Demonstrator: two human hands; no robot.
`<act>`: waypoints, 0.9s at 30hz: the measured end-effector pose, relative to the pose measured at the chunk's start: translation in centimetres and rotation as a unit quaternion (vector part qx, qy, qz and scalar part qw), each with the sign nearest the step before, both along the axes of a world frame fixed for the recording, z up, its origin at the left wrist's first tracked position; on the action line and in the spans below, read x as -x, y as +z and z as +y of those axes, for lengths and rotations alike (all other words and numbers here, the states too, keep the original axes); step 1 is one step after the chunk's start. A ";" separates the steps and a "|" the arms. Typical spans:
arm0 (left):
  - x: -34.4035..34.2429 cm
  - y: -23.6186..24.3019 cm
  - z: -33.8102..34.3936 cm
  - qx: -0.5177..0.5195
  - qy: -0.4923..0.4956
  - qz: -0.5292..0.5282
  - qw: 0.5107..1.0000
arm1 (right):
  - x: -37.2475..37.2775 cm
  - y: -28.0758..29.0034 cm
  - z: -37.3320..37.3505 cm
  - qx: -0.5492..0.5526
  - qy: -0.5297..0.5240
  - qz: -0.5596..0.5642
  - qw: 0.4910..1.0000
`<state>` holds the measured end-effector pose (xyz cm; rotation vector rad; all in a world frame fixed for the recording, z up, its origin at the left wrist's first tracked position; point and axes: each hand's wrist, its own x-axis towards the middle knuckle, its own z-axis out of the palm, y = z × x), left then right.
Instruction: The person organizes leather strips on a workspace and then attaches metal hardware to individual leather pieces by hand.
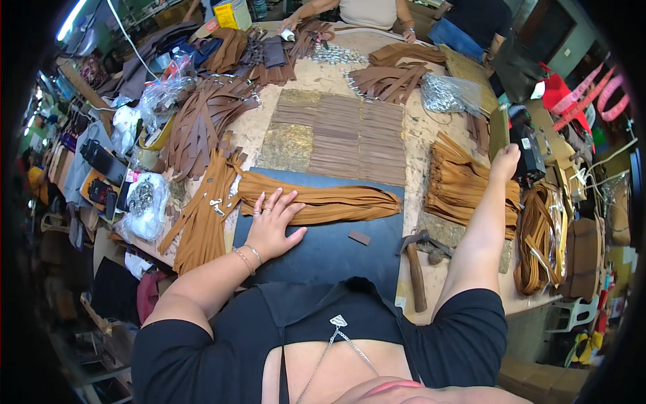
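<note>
Left hand (270, 230) spread and relaxed, palm down, a worker rests it on the left part of a bundle of tan strips (350, 203) laid across a dark mat (323, 259) at the near side of the bench (316, 75). The palm hides the strips beneath it, and whether it presses or merely lies there cannot be told. The right hand (506, 163) reaches far out to the right, fingers curled, beside a black box (529, 156); its grip is turned from view, so whether it grasps anything cannot be told. The right forearm passes in front of a second tan bundle (454, 180), covering part of it.

On the mat, just below the first bundle, lies a small brown scrap (359, 237). A hammer (417, 279) lies by the mat's right edge; a dark tool (441, 248) near its head is hard to make out. Beyond the mat, brown strips (356, 138) lie in rows on a mottled board (286, 140), which they partly cover.

Across the bench, a co-worker in a light top (369, 12) is cut off by the upper edge, one hand at a white object (288, 34) too small to identify. Metal pieces in a clear bag (449, 94) blur together, and the far left dissolves into dim clutter at the lens rim.
</note>
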<state>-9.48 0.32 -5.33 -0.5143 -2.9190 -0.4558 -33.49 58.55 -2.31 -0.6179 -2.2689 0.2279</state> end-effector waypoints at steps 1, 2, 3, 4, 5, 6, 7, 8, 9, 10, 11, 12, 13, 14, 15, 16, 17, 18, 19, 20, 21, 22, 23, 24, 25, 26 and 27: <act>0.0 -0.1 -0.1 0.001 0.002 0.000 1.000 | -1.1 1.7 -1.0 -0.011 0.044 0.068 0.997; 0.2 -0.3 -0.3 -0.004 -0.009 -0.004 1.000 | -2.6 3.2 -1.9 -0.023 0.082 0.134 0.987; 0.2 -0.1 -0.6 -0.004 -0.022 -0.007 1.000 | -4.1 4.6 -3.0 -0.064 0.125 0.184 0.973; 0.0 0.0 -0.8 -0.024 -0.018 0.034 0.999 | -6.1 6.3 -5.2 -0.065 0.178 0.207 0.960; -0.3 -0.1 -0.9 -0.045 -0.013 0.075 0.996 | -8.3 7.8 -7.7 -0.066 0.230 0.228 0.944; -0.8 -0.1 -1.1 -0.054 -0.018 0.083 0.995 | -10.8 9.0 -10.0 -0.055 0.265 0.225 0.936; -0.6 0.1 -1.0 -0.063 -0.023 0.095 0.993 | -13.1 10.1 -12.1 -0.045 0.297 0.226 0.927; -0.3 0.4 -0.8 -0.082 -0.033 0.102 0.991 | -15.0 10.7 -13.9 -0.032 0.331 0.208 0.920; -0.3 0.7 -0.5 -0.100 -0.041 0.106 0.989 | -16.9 10.9 -15.8 -0.016 0.366 0.189 0.911; 0.0 1.8 0.0 -0.101 -0.043 0.103 0.989 | -18.7 10.9 -17.5 -0.008 0.390 0.173 0.904; 0.7 3.9 1.0 -0.194 -0.075 0.083 0.975 | -20.8 11.1 -19.0 0.000 0.409 0.157 0.899; 1.0 6.1 1.9 -0.283 -0.098 0.062 0.952 | -22.7 11.4 -20.7 -0.006 0.429 0.152 0.890; 0.8 8.2 2.8 -0.355 -0.102 0.071 0.927 | -24.4 11.7 -22.4 -0.014 0.453 0.145 0.880; 0.5 10.2 3.6 -0.422 -0.106 0.080 0.897 | -26.2 12.2 -23.8 -0.008 0.463 0.125 0.877; 0.8 11.3 3.9 -0.436 -0.144 0.150 0.876 | -27.3 12.1 -24.5 -0.018 0.479 0.129 0.868; 0.4 12.9 3.9 -0.407 -0.140 0.196 0.881 | -28.3 12.2 -25.4 -0.015 0.485 0.120 0.866; -0.1 14.4 3.6 -0.377 -0.136 0.241 0.884 | -29.3 12.5 -26.1 -0.013 0.491 0.110 0.864; -0.3 15.3 3.1 -0.375 -0.132 0.240 0.886 | -30.0 12.6 -26.5 -0.022 0.502 0.111 0.857; -0.7 16.0 2.7 -0.356 -0.159 0.266 0.881 | -30.6 12.8 -26.9 -0.020 0.506 0.110 0.856; -1.1 16.5 2.3 -0.337 -0.187 0.291 0.875 | -31.1 12.9 -27.2 -0.019 0.512 0.108 0.852; -1.7 16.8 1.8 -0.336 -0.184 0.291 0.877 | -31.5 12.9 -27.5 -0.018 0.518 0.107 0.849; -2.2 17.1 1.3 -0.304 -0.190 0.307 0.881 | -31.8 12.9 -27.6 -0.019 0.521 0.105 0.847; -2.6 17.4 0.9 -0.271 -0.197 0.324 0.885 | -32.0 12.9 -27.7 -0.018 0.523 0.104 0.846; -3.2 17.6 1.1 -0.283 -0.187 0.329 0.881 | -32.2 12.8 -27.7 -0.026 0.523 0.114 0.844; -3.6 17.5 0.9 -0.283 -0.184 0.329 0.882 | -32.4 12.8 -27.9 -0.034 0.524 0.125 0.842; -4.0 17.4 0.8 -0.286 -0.187 0.336 0.878 | -32.6 12.7 -28.1 -0.029 0.524 0.133 0.841; -4.3 17.4 0.6 -0.289 -0.191 0.342 0.874 | -32.7 12.7 -28.2 -0.029 0.526 0.132 0.840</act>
